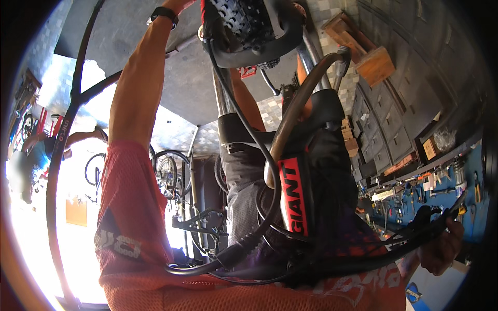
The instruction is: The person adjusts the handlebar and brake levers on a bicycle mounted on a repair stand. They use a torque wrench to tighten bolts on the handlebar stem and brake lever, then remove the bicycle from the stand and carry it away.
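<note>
A bicycle fills the middle, with a black knobby tyre (238, 23), silver-and-black fork (225, 85) and frame tube with a red-and-white label (294, 194). My left arm reaches up beside the fork, and my left hand (182, 5) is at the top edge by the tyre, its fingers mostly hidden. My right hand (443, 246) is closed on the end of the black handlebar (389, 249) at the lower right. Black cables loop across the frame and bar.
Bikes (171, 171) and a person (44, 150) are at left beside black metal tubing (78, 83). A wooden box (373, 67), grey cabinets (394, 124) and a blue tool board (420, 202) line the right.
</note>
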{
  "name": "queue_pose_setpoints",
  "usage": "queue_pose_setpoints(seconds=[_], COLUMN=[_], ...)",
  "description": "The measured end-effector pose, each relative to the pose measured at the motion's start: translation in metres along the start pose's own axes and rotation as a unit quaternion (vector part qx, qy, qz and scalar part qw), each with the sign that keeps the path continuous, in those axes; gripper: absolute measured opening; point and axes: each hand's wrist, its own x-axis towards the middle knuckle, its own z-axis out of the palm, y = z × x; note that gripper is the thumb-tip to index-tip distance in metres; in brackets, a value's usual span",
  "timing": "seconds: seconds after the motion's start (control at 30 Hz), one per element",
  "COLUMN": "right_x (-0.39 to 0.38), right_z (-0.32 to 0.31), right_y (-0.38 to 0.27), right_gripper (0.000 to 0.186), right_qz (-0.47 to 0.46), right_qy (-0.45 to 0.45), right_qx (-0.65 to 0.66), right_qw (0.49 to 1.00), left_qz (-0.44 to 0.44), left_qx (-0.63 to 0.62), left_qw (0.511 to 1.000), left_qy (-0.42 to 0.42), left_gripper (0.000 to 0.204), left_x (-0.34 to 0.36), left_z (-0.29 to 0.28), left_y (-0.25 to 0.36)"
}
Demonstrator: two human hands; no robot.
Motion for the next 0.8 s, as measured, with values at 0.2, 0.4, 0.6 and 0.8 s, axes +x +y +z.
queue_pose_setpoints(seconds=[0.2, 0.4, 0.6, 0.8], right_x=[-0.004, -0.022, -0.041, -0.025], right_z=[0.0, 0.002, 0.005, 0.027], right_y=[0.003, 0.008, -0.004, -0.015], right_gripper=[0.044, 0.044, 0.062, 0.055], right_qz=[0.0, -0.051, 0.008, 0.026], right_qy=[0.003, 0.043, 0.029, 0.077], right_qx=[-0.003, 0.001, -0.053, -0.025], right_qw=[1.0, 0.998, 0.998, 0.996], left_qz=[-0.001, -0.02, -0.074, -0.128], left_qx=[-0.025, -0.094, -0.306, -0.305], left_qw=[0.999, 0.994, 0.941, 0.924], left_qy=[-0.02, -0.047, -0.121, -0.194], left_gripper=[0.035, 0.036, 0.037, 0.038], left_x=[-0.007, -0.008, -0.022, -0.063], left_z=[0.0, -0.014, -0.039, -0.129], left_y=[0.005, 0.008, 0.029, 0.031])
